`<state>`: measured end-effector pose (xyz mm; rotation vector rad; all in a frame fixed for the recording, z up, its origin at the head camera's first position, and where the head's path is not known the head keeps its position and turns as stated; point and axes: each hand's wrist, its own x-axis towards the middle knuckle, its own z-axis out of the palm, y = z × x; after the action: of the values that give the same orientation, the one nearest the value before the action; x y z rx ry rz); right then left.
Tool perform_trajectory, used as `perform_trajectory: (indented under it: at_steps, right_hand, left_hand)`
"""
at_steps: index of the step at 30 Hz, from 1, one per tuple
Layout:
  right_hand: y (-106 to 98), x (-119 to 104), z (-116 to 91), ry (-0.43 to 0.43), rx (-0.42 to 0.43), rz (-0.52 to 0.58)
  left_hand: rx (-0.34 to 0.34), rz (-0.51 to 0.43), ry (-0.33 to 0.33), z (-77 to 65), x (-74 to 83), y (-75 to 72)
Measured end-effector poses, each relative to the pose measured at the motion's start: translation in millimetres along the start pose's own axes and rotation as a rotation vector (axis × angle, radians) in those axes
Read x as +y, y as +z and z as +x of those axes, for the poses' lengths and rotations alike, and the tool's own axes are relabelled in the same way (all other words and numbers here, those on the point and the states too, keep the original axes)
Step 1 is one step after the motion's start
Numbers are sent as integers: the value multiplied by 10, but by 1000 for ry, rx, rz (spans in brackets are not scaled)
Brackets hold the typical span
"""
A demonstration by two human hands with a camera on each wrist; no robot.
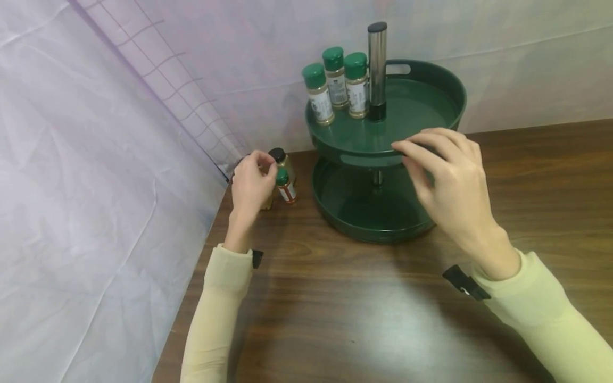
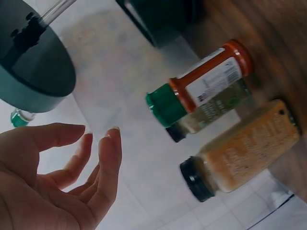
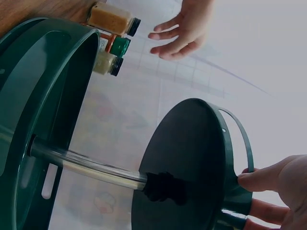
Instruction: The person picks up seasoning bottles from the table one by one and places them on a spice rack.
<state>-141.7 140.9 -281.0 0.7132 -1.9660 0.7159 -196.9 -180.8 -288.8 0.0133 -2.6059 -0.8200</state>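
A two-tier dark green turntable organizer (image 1: 421,101) stands on the table. My right hand (image 1: 450,186) pinches the front rim of its upper tier; in the right wrist view, the thumb (image 3: 261,177) lies at the cut-out handle. Fingers loosely bent and holding nothing, my left hand (image 1: 254,181) hovers over spice bottles at the table's left. Those are a red-labelled bottle with a green cap (image 2: 211,81), a black-capped bottle of greenish contents (image 2: 218,108) and a square black-capped bottle of orange-brown seasoning (image 2: 249,148). Thumb and fingertips are apart in the left wrist view.
Three green-capped spice bottles (image 1: 356,88) stand on the upper tier, left of the metal post (image 1: 377,64). Below is the lower tier (image 1: 373,231). White sheeting (image 1: 96,186) hangs along the left and back edges of the wooden table (image 1: 325,303).
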Motion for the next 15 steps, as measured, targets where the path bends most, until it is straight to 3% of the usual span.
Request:
perform_trajectory:
  at_steps: [7,15]
  right_hand:
    - [-9,0,-3,5,3,4]
    - [-3,-4,2,5,0,6]
  left_hand:
    - [-34,44,-44,23,-123,117]
    - [-118,48,-90,18,-218,226]
